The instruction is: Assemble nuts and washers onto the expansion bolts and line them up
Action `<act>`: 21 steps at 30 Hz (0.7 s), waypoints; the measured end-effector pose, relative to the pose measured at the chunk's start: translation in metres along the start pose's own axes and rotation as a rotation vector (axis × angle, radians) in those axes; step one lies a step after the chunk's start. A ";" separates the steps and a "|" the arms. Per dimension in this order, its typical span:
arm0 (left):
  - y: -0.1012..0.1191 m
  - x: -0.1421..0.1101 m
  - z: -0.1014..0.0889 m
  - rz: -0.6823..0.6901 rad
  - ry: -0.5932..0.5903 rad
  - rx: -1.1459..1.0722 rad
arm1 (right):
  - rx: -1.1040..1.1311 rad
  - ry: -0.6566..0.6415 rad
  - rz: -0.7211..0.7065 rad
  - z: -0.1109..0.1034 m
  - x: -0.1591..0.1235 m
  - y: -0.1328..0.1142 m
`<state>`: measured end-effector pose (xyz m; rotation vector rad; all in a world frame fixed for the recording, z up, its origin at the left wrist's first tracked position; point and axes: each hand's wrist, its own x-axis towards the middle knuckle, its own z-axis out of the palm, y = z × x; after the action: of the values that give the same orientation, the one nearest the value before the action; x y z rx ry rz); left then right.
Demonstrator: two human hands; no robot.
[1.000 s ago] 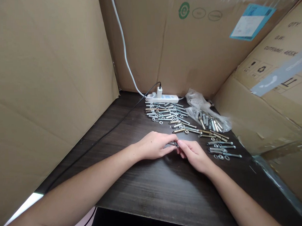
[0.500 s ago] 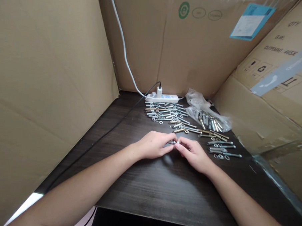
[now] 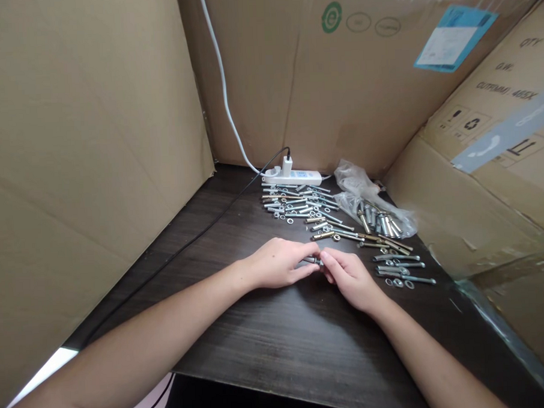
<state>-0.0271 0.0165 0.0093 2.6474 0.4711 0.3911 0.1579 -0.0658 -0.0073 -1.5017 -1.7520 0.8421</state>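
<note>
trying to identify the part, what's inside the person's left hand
In the left hand, a short stretch of a slim grey metal piece shows, reaching the right hand. The hands cover its ends, so its full shape cannot be seen.

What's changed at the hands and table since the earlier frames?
The right hand has curled its fingers back in at the end of the metal part since the middle frame, much as in the first. The left hand keeps its pinch on that part. Loose bolts, plastic bag and power strip stayed put.
</note>
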 end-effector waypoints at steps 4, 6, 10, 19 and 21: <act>-0.001 0.000 0.001 0.004 -0.007 -0.023 | -0.001 -0.017 0.046 0.001 0.001 0.002; -0.001 0.000 0.000 -0.021 -0.009 -0.020 | -0.016 -0.024 0.020 0.000 0.001 0.001; 0.000 0.001 -0.001 -0.047 -0.020 -0.034 | -0.003 -0.025 0.006 0.001 0.001 0.001; -0.002 0.001 0.001 -0.035 -0.015 -0.053 | -0.019 -0.017 0.015 0.000 0.001 -0.001; -0.002 0.001 0.001 -0.042 -0.017 -0.042 | -0.038 -0.010 0.004 0.000 0.001 -0.002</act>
<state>-0.0268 0.0184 0.0077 2.5935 0.5062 0.3613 0.1569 -0.0655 -0.0052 -1.5283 -1.7824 0.8240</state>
